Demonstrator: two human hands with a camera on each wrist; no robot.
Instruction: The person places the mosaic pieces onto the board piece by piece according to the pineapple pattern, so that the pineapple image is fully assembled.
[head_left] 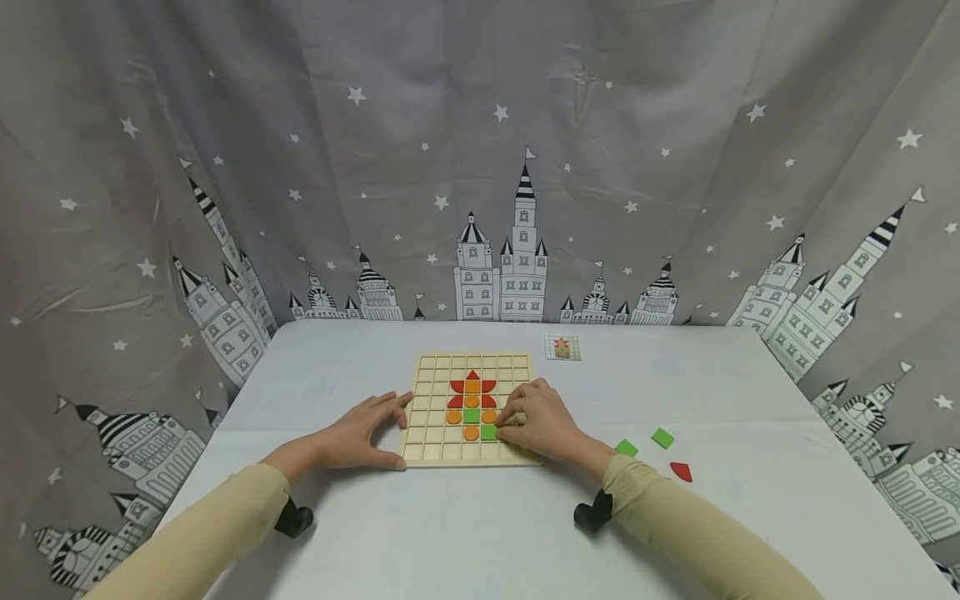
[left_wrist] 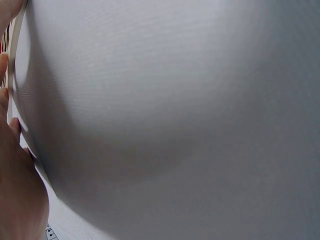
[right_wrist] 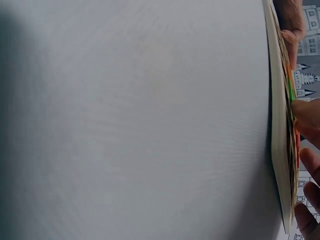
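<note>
A wooden grid board (head_left: 435,452) lies on the white table, carrying a pattern of red, orange and green flat tiles. My left hand (head_left: 360,433) rests at its left side, fingers spread along the edge and thumb by the near left corner. Low on the pattern, the thumb and forefinger of my right hand (head_left: 543,423) pinch the right edge of a green square tile (head_left: 488,432) in a cell. The right wrist view shows the thumb (right_wrist: 305,111) right at the green edge, with the other fingers curled above the board.
To the right lie two loose green tiles (head_left: 662,437), one partly behind the right forearm, and a red quarter-round tile (head_left: 681,472). A small pattern card (head_left: 562,347) sits beyond the board's far right corner. A grey curtain (head_left: 480,125) with castles hangs behind the table.
</note>
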